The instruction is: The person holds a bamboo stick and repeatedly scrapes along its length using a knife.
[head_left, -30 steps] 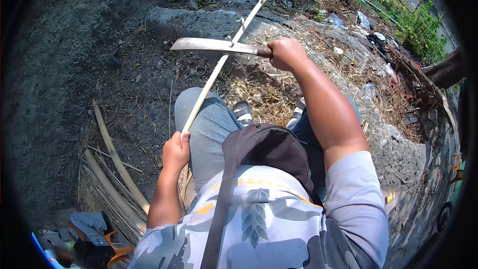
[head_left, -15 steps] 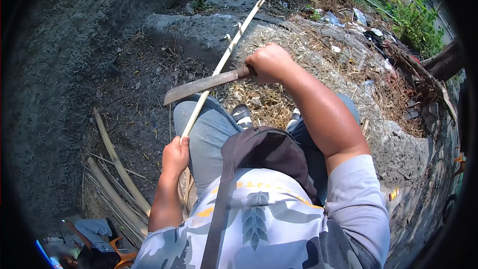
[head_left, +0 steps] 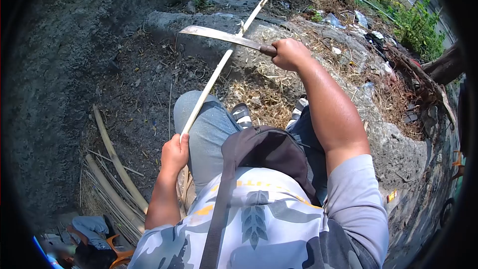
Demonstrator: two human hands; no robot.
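Head view: machete point(head_left: 226, 36) hides part of the stick point(head_left: 209, 84), perhaps touching.

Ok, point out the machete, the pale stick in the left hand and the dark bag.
Machete point(head_left: 219, 35): head view, on the flat of the blade.
Pale stick point(head_left: 215, 77): head view, on its shaft, below the crossing blade.
Dark bag point(head_left: 271, 155): head view, mid-body.

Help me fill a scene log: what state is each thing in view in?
Long pale wooden strip: held slantwise, slivers raised toward its far end
Curved grey metal machete with brown handle: blade across the strip, contact unclear
Left hand: closed around the strip
Right hand: closed around the handle
Dark fabric bag: worn, zip unclear
Curved tan wooden poles: lying unheld
Dark-and-white sandals: worn
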